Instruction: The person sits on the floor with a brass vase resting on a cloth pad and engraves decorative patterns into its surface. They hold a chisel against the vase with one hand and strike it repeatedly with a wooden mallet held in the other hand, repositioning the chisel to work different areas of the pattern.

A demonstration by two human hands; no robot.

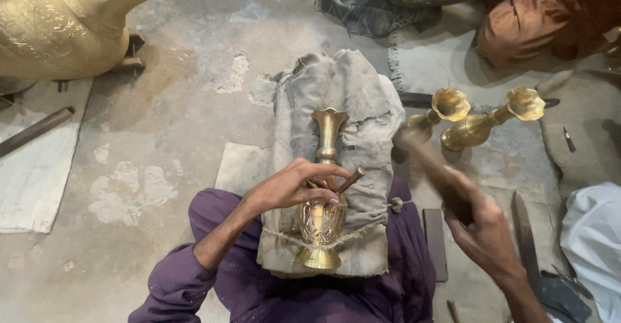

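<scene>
A small brass vase (325, 193) lies on a worn grey cloth pad (362, 109) across my lap, its fluted mouth pointing away from me. My left hand (294, 186) rests on the vase's belly and pinches a short metal chisel (350, 181) against it. My right hand (482, 229) grips a hammer (424, 155), raised to the right of the pad and blurred by motion. A twine loop runs around the vase's lower body.
Two more brass vases (475, 119) lie on the floor to the right. A large engraved brass vessel (58, 19) stands at the top left. Metal bars (435, 242) and tools lie by my right knee. Another person's cloth-covered limbs (524, 22) are at the top right.
</scene>
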